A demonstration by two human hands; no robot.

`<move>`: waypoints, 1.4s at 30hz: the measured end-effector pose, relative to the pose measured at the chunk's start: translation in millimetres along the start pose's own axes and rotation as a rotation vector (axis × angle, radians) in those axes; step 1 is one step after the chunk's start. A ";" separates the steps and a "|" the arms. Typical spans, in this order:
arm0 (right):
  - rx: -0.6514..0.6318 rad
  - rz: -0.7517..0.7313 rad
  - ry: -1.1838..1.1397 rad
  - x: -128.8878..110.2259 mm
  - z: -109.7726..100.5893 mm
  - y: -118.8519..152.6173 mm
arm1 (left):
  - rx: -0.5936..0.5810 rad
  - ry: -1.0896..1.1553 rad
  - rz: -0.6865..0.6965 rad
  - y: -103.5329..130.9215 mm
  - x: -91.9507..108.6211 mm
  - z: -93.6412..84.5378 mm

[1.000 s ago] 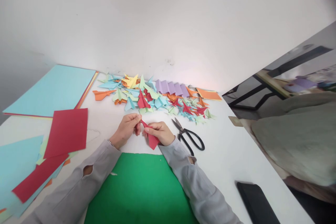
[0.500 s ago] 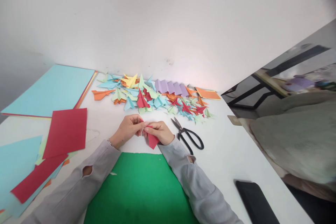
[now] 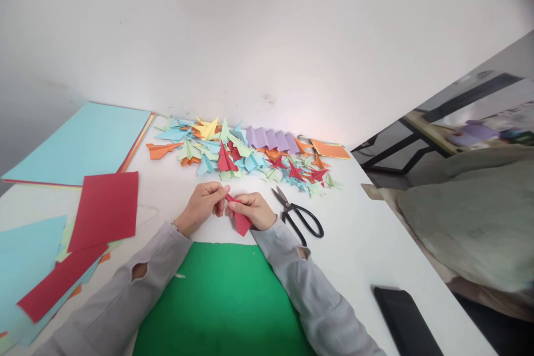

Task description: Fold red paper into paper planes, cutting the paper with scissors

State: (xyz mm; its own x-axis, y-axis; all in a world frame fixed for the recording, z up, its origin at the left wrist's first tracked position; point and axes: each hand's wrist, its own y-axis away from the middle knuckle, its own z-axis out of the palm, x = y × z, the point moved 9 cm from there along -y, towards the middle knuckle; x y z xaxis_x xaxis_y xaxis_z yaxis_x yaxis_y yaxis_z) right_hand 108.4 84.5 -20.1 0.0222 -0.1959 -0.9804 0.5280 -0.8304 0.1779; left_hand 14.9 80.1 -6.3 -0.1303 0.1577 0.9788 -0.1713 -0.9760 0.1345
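A small folded piece of red paper (image 3: 241, 222) is held between my two hands, just beyond the far edge of a green mat (image 3: 221, 295). My left hand (image 3: 205, 204) pinches its narrow far end between thumb and fingers. My right hand (image 3: 253, 210) grips it further along, with the thumb on top and the wider end hanging below. Part of the paper is hidden by my fingers. Beside my right hand lie open scissors (image 3: 294, 214) with black handles. Behind my hands a heap of folded paper planes (image 3: 227, 158) in several colours lies along the wall.
Red sheets (image 3: 104, 211) lie over blue and green paper at the left. Behind them rests a stack of large sheets (image 3: 83, 142) topped with light blue. A black phone (image 3: 406, 320) is at the right. Beyond the table's right edge is a person's clothed part (image 3: 467, 217).
My left thumb and fingers have shifted slightly at the paper's far end, so more of the red tip shows. My right hand has barely moved.
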 end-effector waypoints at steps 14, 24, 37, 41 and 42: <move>-0.007 0.003 0.018 -0.1 -0.3 1.0 | 0.067 0.023 -0.032 0.4 -2.5 -6.0; -0.012 -0.110 0.100 -0.8 -2.0 -0.3 | -0.020 -0.094 -0.021 0.1 0.1 3.8; 0.062 -0.081 0.200 -3.6 -7.4 0.2 | -0.014 -0.066 -0.055 0.2 -3.0 3.9; 0.021 -0.055 0.168 -1.2 -4.3 -0.5 | -0.005 -0.065 -0.044 0.2 -2.9 2.1; 0.021 -0.055 0.161 -0.9 -4.2 -0.6 | -0.007 -0.067 -0.043 0.3 -2.6 2.0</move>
State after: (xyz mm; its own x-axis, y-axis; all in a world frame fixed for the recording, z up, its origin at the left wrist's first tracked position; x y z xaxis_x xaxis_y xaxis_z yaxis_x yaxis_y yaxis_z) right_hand 111.6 87.3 -19.7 0.1308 -0.0652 -0.9893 0.5145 -0.8485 0.1239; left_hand 17.1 79.1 -8.5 -0.0570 0.1892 0.9803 -0.1820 -0.9674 0.1761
